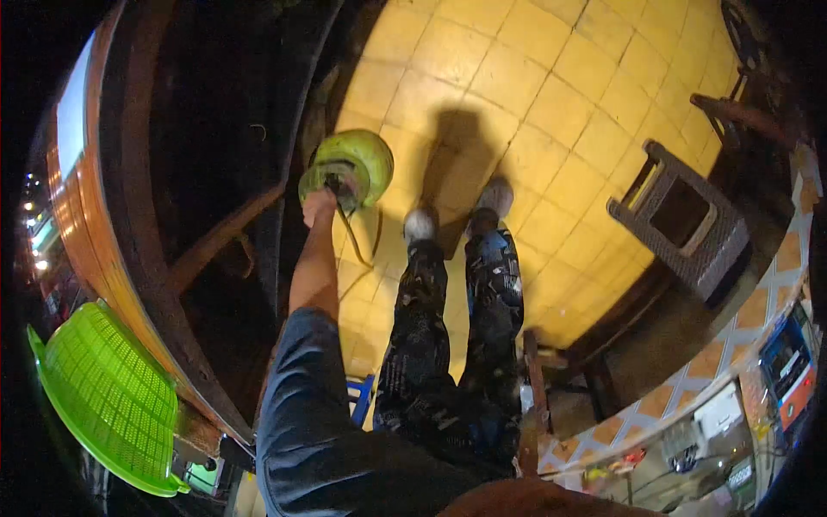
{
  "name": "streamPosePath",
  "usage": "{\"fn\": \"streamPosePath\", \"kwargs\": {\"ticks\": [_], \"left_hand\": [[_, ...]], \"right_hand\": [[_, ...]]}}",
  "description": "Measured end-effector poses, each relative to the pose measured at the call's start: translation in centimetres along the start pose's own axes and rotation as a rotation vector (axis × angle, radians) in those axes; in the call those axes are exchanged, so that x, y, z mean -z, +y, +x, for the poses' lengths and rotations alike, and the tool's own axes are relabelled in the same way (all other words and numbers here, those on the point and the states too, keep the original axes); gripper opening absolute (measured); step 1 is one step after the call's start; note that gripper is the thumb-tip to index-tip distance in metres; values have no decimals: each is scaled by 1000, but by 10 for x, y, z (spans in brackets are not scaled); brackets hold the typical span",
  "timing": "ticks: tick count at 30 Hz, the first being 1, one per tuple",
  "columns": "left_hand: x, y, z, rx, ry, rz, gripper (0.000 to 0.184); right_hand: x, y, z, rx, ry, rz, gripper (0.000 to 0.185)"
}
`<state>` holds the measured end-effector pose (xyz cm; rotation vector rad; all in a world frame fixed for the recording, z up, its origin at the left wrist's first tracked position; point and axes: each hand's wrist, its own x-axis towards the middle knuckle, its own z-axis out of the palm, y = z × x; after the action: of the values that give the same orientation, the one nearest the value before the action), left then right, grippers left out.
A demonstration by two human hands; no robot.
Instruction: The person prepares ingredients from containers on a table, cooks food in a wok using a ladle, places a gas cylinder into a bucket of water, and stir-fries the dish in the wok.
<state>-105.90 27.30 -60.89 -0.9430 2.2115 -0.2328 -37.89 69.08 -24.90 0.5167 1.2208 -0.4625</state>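
A round green gas cylinder (382,164) stands on the yellow tiled floor, left of my feet. My left hand (319,208) reaches down to its near side, with the fingers closed at the collar (308,183) on top. Beside the hand, a dark fitting sits inside the collar, and a thin hose (351,234) curves down from it toward the floor. The fingertips are partly hidden, so the exact grip is hard to make out. My right hand is not in view.
A dark wooden frame with a slanted bar (226,234) runs along the left. A green basket (112,388) lies at lower left. Toward the right are a woven stool (728,231) and a tiled counter edge (659,401). Part of a blue object (363,401) shows near my legs.
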Motion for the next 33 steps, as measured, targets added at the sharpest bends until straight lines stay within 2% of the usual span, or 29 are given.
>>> {"fn": "streamPosePath", "kwargs": {"ticks": [2, 3, 5, 6, 7, 8, 9, 12, 15, 17, 19, 21, 22, 24, 28, 33], "left_hand": [[4, -17, -2, -402, 227, 227, 39], [-7, -28, 3, -627, 419, 329, 38], [-10, -37, 6, -710, 412, 343, 38], [-9, -32, 10, -778, 426, 326, 38], [-2, -21, 4, -609, 264, 316, 32], [-10, -18, 17, -601, 258, 332, 32], [-30, -18, 39, -222, 196, 152, 28], [-118, -91, 119, -457, 334, 105, 28], [-46, -47, 66, -311, 114, 350, 30], [7, -5, 27, -417, 31, 457, 33], [73, 65, -24, -572, -26, 462, 38], [123, 134, -38, -584, -8, 347, 44], [98, 145, 7, -605, 162, 236, 43], [69, 177, 89, -616, 275, 116, 41], [48, 193, 179, -512, 261, 120, 37], [44, 186, 214, -481, 276, 106, 33]], "right_hand": [[77, 2, 37, -93, 151, 646, 49], [95, 2, 36, -161, 196, 985, 50], [126, 8, 31, -319, 290, 1652, 53], [144, 10, 33, -344, 353, 1737, 53], [155, 11, 31, -356, 391, 1722, 53], [163, 12, 26, -358, 430, 1696, 53], [169, 9, 23, -354, 435, 1651, 52], [172, -12, 15, -360, 387, 1552, 52], [174, -38, 14, -352, 323, 1485, 51], [174, -54, 14, -343, 295, 1456, 51], [176, -70, 14, -344, 274, 1435, 50], [181, -85, 15, -357, 255, 1419, 50], [187, -92, 16, -359, 246, 1411, 50], [198, -107, 26, -353, 241, 1405, 49], [217, -118, 43, -364, 254, 1400, 49], [231, -120, 54, -362, 257, 1379, 47]]}}
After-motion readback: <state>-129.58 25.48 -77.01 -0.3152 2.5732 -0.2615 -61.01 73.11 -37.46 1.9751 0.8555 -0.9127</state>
